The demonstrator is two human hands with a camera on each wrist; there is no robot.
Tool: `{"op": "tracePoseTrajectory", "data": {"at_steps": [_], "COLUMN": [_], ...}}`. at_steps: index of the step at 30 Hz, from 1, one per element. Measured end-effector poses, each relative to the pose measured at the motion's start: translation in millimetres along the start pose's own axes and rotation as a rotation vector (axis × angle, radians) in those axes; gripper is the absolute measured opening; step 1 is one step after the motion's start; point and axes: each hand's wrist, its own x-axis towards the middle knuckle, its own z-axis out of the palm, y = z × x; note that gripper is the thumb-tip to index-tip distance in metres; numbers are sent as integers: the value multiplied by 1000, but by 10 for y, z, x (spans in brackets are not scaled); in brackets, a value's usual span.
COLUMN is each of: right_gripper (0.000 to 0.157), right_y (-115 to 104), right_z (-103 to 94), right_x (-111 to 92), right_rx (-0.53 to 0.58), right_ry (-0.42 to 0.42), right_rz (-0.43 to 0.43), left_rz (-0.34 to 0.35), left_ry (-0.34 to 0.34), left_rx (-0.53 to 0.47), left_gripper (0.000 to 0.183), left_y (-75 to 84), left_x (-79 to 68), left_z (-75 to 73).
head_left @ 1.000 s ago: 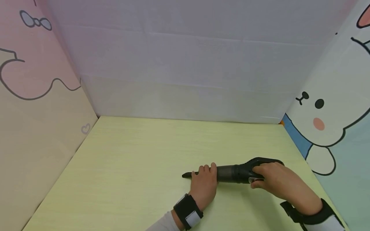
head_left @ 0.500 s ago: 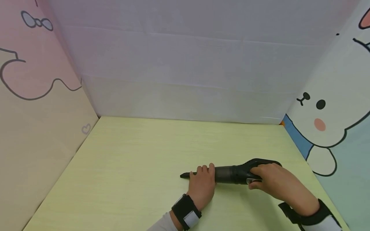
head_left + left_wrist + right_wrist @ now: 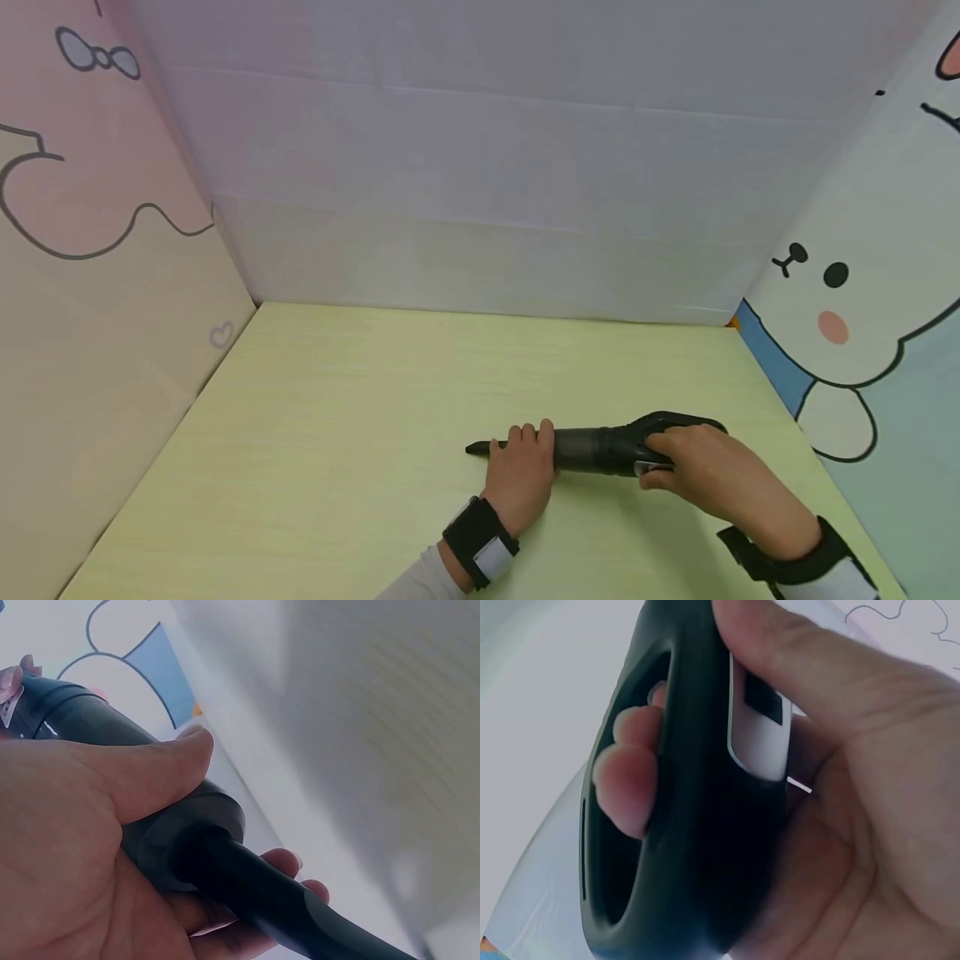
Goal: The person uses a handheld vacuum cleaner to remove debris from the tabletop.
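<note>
A black handheld vacuum cleaner [image 3: 577,450] lies level above the table, its narrow crevice nozzle [image 3: 477,448] pointing left in the head view. My left hand [image 3: 521,479] grips the front end where the nozzle meets the body. In the left wrist view the thumb lies along the body and the fingers curl beneath the nozzle [image 3: 262,889]. My right hand [image 3: 708,467] holds the handle at the rear. The right wrist view shows its fingers passing through the loop of the handle [image 3: 697,847], the thumb beside a silver panel [image 3: 757,735].
The pale yellow table [image 3: 337,433] spreads under both hands. A whitish back wall [image 3: 480,192] rises behind it. Side panels stand left and right, the right one [image 3: 847,333] printed with a cartoon animal. Black straps [image 3: 480,537] are on both wrists.
Both hands and the vacuum cleaner have shifted slightly left in the head view. The grips look the same throughout.
</note>
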Motion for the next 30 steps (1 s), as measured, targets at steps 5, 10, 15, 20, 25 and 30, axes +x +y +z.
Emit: {"op": "tracePoseTrajectory", "data": {"at_steps": [5,10,15,20,25,30], "right_gripper": [29,29,29,30,29,28], "right_y": [-1,12,17,25,38,47], "right_z": [2,12,25,34,31,33], "right_x": [8,21,42,60,68,80], "right_rx": [-5,-10,-11,-12,-20,-23], "right_ry": [20,36,28,29,58,89], "right_rz": [-12,-20,-5,2,-7,-14], "left_rz": [7,10,11,18,30,36], "left_ry": [4,10,14,13,29,44], "left_rx": [-13,-13,-7,-3,-2,0], "left_gripper": [45,49,46,43,44,46], "left_y": [-23,-35,-41,-50,-63,-78], "left_x": [31,55,87,118,159,206], "left_z": [6,15,43,56,77,94]}}
